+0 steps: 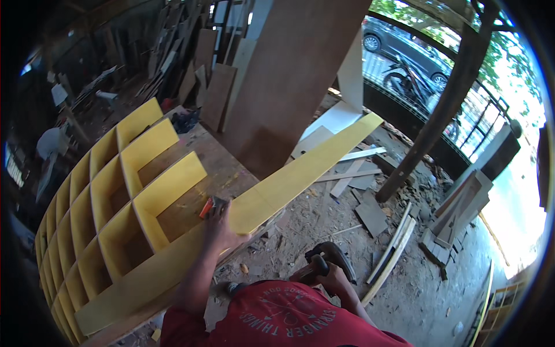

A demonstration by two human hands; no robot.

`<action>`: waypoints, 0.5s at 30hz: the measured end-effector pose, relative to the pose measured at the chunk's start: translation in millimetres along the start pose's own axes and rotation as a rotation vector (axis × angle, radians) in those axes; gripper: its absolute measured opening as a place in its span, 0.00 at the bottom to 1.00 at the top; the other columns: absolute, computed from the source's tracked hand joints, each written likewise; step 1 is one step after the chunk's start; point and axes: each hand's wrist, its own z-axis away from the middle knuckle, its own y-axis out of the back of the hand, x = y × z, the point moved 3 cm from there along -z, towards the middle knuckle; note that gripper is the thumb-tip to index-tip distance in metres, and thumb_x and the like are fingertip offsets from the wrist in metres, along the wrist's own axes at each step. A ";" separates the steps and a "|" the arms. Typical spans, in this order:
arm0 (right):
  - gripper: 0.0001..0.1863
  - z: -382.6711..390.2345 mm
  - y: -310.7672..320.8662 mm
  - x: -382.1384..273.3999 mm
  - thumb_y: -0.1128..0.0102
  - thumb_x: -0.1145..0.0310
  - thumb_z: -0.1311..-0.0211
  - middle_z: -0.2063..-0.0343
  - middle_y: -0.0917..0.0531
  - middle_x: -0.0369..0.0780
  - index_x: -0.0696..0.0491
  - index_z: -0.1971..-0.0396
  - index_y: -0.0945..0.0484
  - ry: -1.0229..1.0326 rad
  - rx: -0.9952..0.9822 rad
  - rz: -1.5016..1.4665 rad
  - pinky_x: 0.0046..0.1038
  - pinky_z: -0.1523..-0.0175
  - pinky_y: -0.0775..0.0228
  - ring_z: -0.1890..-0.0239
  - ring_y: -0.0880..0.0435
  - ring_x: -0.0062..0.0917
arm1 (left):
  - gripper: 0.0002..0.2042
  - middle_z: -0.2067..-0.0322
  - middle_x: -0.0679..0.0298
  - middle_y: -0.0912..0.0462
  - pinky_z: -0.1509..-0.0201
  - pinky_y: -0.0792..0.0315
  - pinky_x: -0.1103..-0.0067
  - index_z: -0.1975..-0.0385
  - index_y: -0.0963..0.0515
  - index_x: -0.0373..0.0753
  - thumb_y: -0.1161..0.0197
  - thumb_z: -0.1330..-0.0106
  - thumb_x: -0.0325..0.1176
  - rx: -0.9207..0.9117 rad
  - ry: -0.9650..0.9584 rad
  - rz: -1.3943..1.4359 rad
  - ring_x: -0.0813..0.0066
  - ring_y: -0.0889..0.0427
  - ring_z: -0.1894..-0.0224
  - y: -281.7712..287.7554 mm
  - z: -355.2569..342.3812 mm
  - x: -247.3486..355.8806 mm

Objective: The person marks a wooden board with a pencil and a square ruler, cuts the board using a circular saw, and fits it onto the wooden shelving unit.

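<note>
A long yellow board slants from the workbench out past its right side. My left hand is closed on the board's near edge, thumb to the right. A small orange and black object sits at its fingertips; I cannot make out its kind. Left of the hand stands a yellow grid-shaped wooden frame with open square compartments. Low on the right, my right hand grips the handle of a dark power tool with a round guard or disc, held apart from the board.
The workbench top shows beyond the frame. A tall brown panel leans behind it. Offcuts and debris litter the floor. A slanted post rises at right, near stacked wood pieces. Curved strips lie near the tool.
</note>
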 end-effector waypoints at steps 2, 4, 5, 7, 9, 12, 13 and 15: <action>0.30 -0.2 -2.6 3.7 0.29 0.58 0.48 0.58 0.09 0.54 0.57 0.46 0.16 0.043 0.009 0.012 0.42 0.47 0.18 0.52 0.08 0.46 | 0.62 0.32 0.39 0.27 0.24 0.38 0.46 0.23 0.39 0.35 0.17 0.59 0.59 -0.011 -0.015 0.023 0.42 0.31 0.27 -3.2 -0.1 -7.6; 0.29 -3.4 -7.1 16.1 0.29 0.58 0.48 0.59 0.09 0.53 0.58 0.46 0.16 0.049 0.023 0.009 0.42 0.49 0.18 0.54 0.07 0.45 | 0.61 0.32 0.40 0.27 0.25 0.37 0.46 0.23 0.39 0.35 0.17 0.59 0.59 -0.023 -0.031 0.040 0.42 0.30 0.27 -3.0 -2.3 -5.8; 0.29 -4.0 -8.6 20.4 0.30 0.57 0.47 0.60 0.09 0.52 0.58 0.47 0.16 0.065 0.015 0.012 0.41 0.50 0.17 0.56 0.07 0.44 | 0.64 0.28 0.39 0.31 0.21 0.41 0.47 0.22 0.41 0.34 0.17 0.60 0.61 -0.059 -0.005 0.071 0.42 0.35 0.24 -1.0 -2.3 -2.5; 0.30 3.4 -1.7 11.0 0.29 0.56 0.47 0.63 0.09 0.50 0.59 0.47 0.16 0.001 -0.013 -0.018 0.40 0.53 0.17 0.59 0.07 0.41 | 0.67 0.25 0.38 0.36 0.18 0.45 0.48 0.21 0.44 0.33 0.17 0.61 0.63 -0.097 0.018 0.103 0.41 0.39 0.21 -3.1 -0.7 -2.7; 0.33 4.7 0.4 11.3 0.27 0.58 0.50 0.54 0.09 0.50 0.57 0.42 0.17 -0.098 -0.089 -0.036 0.38 0.40 0.21 0.48 0.09 0.41 | 0.67 0.25 0.38 0.36 0.17 0.48 0.48 0.20 0.46 0.33 0.18 0.58 0.64 -0.097 -0.013 0.092 0.41 0.40 0.20 -6.0 1.3 -7.0; 0.33 12.1 13.7 -2.4 0.27 0.58 0.50 0.53 0.09 0.50 0.57 0.42 0.17 -0.095 -0.102 -0.046 0.39 0.41 0.21 0.48 0.09 0.41 | 0.65 0.25 0.37 0.37 0.16 0.51 0.49 0.20 0.47 0.33 0.21 0.53 0.65 0.076 -0.068 -0.015 0.41 0.41 0.20 -6.2 9.7 -7.3; 0.33 10.3 13.7 4.2 0.27 0.58 0.50 0.53 0.09 0.50 0.57 0.42 0.17 -0.096 -0.112 -0.044 0.39 0.41 0.21 0.48 0.09 0.41 | 0.65 0.25 0.37 0.37 0.16 0.51 0.49 0.20 0.47 0.33 0.21 0.53 0.65 0.071 -0.059 -0.018 0.41 0.41 0.20 -5.2 16.5 -11.8; 0.33 2.5 9.3 23.6 0.27 0.58 0.50 0.54 0.09 0.51 0.57 0.42 0.17 -0.085 -0.136 -0.002 0.39 0.42 0.21 0.48 0.09 0.42 | 0.59 0.25 0.37 0.37 0.18 0.51 0.45 0.21 0.45 0.30 0.27 0.43 0.67 0.063 0.123 -0.153 0.41 0.38 0.22 3.2 38.5 -33.1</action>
